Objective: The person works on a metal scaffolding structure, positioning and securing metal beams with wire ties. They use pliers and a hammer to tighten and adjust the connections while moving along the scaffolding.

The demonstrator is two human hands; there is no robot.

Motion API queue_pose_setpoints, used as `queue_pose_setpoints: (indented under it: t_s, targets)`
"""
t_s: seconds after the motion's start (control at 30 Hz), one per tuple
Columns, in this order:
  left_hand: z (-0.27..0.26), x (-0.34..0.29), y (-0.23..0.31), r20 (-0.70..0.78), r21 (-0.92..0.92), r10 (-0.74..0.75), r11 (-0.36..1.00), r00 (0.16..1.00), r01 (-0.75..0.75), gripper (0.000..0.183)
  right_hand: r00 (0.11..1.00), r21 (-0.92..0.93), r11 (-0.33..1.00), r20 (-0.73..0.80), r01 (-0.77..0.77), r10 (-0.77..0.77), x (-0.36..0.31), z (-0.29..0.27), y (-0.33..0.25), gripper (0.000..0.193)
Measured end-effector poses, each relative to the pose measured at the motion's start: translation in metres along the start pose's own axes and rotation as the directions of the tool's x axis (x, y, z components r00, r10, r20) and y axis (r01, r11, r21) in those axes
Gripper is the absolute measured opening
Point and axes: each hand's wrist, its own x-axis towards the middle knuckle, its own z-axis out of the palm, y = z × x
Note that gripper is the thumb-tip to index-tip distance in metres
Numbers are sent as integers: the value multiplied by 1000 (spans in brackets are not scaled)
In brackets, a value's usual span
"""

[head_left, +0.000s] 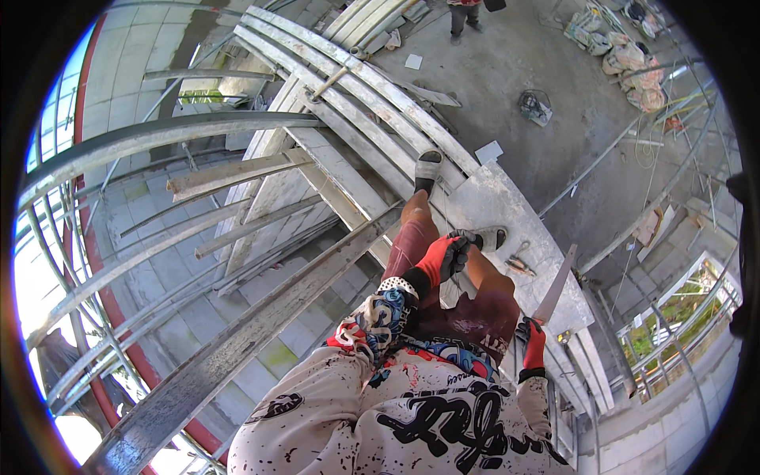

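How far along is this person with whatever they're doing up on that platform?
Done: nothing finished can be made out; the block wall on the left stands behind scaffold pipes. In hand: the right hand grips a long flat metal blade, while the gloved left hand hovers above the knee, holding nothing clearly visible. Left: pliers lie unused on the grey slab by the sandalled foot.

Person (464, 16) at top cut off by edge; tool (518, 265) on platform (507, 206) too small to identify.
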Motion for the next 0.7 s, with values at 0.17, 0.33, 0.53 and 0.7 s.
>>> queue_pose_setpoints:
  t_s: [0.17,0.33,0.53,0.7]
  targets:
    - [-7,-1,19,-37,-68,87,994,996,-89,14,991,-64,991,80,116,-111,28,2,-64,30]
    - [-26,7,49,-86,-175,110,977,990,-124,15,989,-257,956,-17,140,-149,-16,75,-158,29]
    - [-51,0,107,-122,-481,222,839,967,-254,16,985,-430,888,129,163,-118,-33,149,-234,32]
    - [-77,-31,195,-209,-611,173,745,962,-267,17,973,-523,821,132,229,-188,-70,283,-312,28]
